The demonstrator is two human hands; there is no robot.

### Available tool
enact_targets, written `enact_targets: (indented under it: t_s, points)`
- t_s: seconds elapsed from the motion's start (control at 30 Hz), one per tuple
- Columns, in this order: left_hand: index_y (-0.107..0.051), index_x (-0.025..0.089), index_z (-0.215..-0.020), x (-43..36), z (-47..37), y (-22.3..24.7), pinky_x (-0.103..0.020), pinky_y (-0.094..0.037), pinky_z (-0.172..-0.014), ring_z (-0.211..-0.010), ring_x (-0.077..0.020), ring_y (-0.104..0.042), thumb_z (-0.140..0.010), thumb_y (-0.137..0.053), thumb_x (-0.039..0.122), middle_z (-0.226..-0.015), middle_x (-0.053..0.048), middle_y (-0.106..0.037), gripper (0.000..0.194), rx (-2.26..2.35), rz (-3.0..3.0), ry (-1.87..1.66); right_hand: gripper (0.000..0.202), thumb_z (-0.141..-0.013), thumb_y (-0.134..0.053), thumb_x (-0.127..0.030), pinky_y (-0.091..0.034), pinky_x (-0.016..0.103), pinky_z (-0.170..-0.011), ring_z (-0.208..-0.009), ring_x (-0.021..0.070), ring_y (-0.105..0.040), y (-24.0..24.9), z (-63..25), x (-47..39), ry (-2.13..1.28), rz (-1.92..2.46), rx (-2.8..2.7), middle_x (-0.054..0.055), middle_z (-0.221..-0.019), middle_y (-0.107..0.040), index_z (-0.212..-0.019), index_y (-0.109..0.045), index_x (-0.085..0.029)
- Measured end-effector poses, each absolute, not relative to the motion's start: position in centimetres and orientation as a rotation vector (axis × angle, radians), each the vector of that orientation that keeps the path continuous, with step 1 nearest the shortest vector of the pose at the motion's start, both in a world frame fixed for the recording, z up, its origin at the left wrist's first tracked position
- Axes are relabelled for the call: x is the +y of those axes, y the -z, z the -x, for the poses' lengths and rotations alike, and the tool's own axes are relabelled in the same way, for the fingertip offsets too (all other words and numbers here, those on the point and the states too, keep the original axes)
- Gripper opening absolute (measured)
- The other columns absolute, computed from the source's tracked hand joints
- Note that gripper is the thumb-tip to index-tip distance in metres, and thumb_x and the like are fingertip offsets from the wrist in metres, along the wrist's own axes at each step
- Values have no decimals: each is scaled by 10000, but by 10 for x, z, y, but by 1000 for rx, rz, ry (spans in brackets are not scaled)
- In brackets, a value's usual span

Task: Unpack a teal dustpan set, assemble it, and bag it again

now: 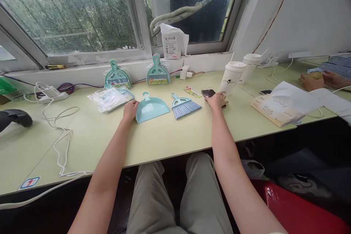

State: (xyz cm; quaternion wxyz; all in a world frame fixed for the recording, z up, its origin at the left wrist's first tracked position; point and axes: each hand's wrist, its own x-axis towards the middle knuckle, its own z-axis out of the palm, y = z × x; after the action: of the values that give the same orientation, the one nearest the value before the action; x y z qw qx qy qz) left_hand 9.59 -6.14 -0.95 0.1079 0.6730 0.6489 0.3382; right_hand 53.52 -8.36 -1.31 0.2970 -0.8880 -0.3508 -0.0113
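My left hand (pixel 131 110) rests on the table with its fingers curled in, at the left edge of a light teal dustpan (pixel 152 108); whether it touches the pan I cannot tell. To the right of the dustpan lies a small hand brush (pixel 185 106) with a teal handle and blue-grey bristles. A dark phone (pixel 208 93) lies flat under my right hand (pixel 217 101), whose fingers grip across it. Between brush and phone is a small printed label strip (pixel 192 92). Crumpled clear plastic packaging (pixel 109 98) lies behind my left hand.
Packaged dustpan sets (pixel 117 75) lean against the window wall, with more beside them (pixel 158 71). Lidded paper cups (pixel 232 76) stand behind my right hand. A paper bag (pixel 274 104) lies at right, near another person's hands (pixel 311 82). White cables (pixel 61 135) trail at left.
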Motion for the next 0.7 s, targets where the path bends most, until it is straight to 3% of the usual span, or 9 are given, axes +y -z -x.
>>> enact_targets:
  t_s: [0.27,0.33,0.43,0.5,0.57,0.7]
  points:
    - [-699,218,-966,-73,-104,0,-345,-433,-796,-1030,-289,-593,-893,-425,420,-1095,-97,-692,348,2054,-1941,-903,674,-804,-644,-390,-257,560,-1035,-1294,358,-383,5,-518,-88,136,2326,-1095,275,-1348,-474,-1335,-365,-81]
    - [-708,204,-927,-75,-106,-2,-352,-431,-791,-1028,-304,-594,-898,-417,436,-1083,-119,-692,373,2086,-1972,-868,510,-876,-544,-382,-283,519,-1012,-1248,336,-424,-3,-498,-90,206,2209,-1236,243,-1314,-513,-1295,-439,-111]
    - [-718,190,-858,-76,-108,-5,-358,-426,-770,-973,-313,-610,-909,-386,451,-988,-138,-704,426,2173,-1957,-796,349,-954,-375,-363,-319,434,-951,-1052,277,-545,-11,-454,-91,63,2075,-1576,171,-1067,-651,-1072,-620,-144]
    - [-721,195,-861,-77,-108,-7,-352,-426,-764,-942,-304,-619,-911,-378,467,-941,-126,-709,440,2231,-1915,-759,379,-926,-434,-427,-301,434,-944,-1062,293,-526,-11,-425,-93,1,2032,-1809,172,-1038,-663,-978,-671,-135]
    - [-718,209,-897,-78,-108,-9,-337,-428,-764,-942,-289,-620,-902,-399,487,-952,-104,-712,424,2257,-1897,-722,419,-878,-506,-470,-287,444,-936,-1109,313,-480,-7,-404,-96,28,2009,-1913,188,-1111,-642,-1012,-677,-111]
    - [-694,227,-901,-80,-111,-10,-307,-430,-767,-966,-261,-615,-870,-479,467,-1007,-71,-715,323,2245,-1946,-644,360,-831,-554,-432,-275,448,-924,-1122,302,-448,-5,-395,-101,-121,2074,-1908,146,-1151,-627,-1017,-695,-158]
